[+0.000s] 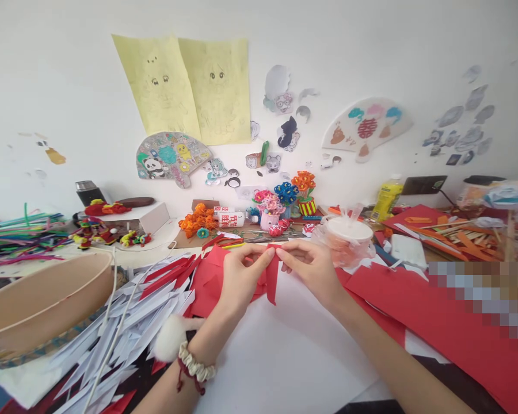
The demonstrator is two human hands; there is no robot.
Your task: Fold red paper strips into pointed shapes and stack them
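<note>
Both my hands meet above a large white sheet of paper (285, 356) in the middle of the table. Between thumb and fingers, my left hand (246, 270) pinches the top of a narrow red paper strip (271, 284). My right hand (313, 267) pinches the same end from the other side, its fingertips nearly touching the left ones. The strip hangs down and looks folded, though the fingers hide its top. Behind my left hand lie loose red paper pieces (205, 282). A scrunchie (196, 365) circles my left wrist.
Cut white paper strips (133, 316) heap up at left, beside a beige basin (47, 296). Large red sheets (440, 322) cover the right side. A lidded tub (349, 230), a yellow bottle (387, 198) and flower pots (307, 205) stand along the wall.
</note>
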